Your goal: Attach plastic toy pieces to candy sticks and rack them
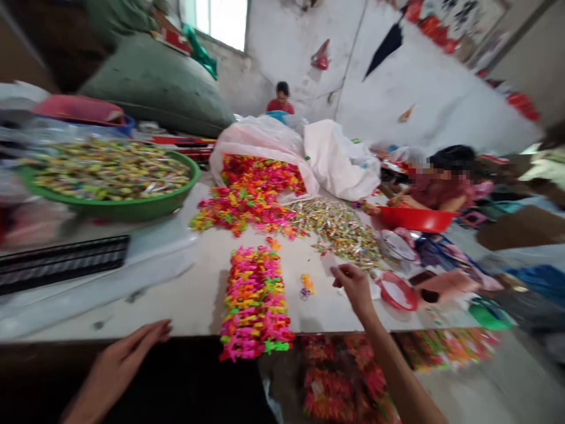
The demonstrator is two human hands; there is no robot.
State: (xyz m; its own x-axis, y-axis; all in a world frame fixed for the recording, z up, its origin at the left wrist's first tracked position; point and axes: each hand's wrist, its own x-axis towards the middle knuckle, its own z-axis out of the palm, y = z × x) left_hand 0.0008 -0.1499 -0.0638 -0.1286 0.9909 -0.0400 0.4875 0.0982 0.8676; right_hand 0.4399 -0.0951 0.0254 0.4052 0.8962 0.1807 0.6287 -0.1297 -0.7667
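My left hand (pixel 128 356) hovers at the table's front edge, fingers stretched out and holding nothing. Over the table's right half, my right hand (pixel 356 287) is closed in a pinch, with a small translucent plastic piece (pixel 327 263) at its fingertips; blur hides its exact kind. Between my hands stands a stack of colourful plastic toy figures (pixel 256 300) in two rows, overhanging the front edge. One loose orange-and-purple toy (pixel 307 285) lies between the stack and my right hand. Behind are a heap of mixed toys (pixel 251 200) and a pile of small wrapped pieces (pixel 339 227).
A green basin (pixel 132 209) of wrapped pieces stands left, behind a black rack (pixel 62 265). A red bowl (pixel 397 291) sits right of my right hand. Co-workers sit at the back (pixel 281 106) and right (pixel 445 182), the latter by a red basin (pixel 417 219). Packed toys (pixel 335 383) lie below the table.
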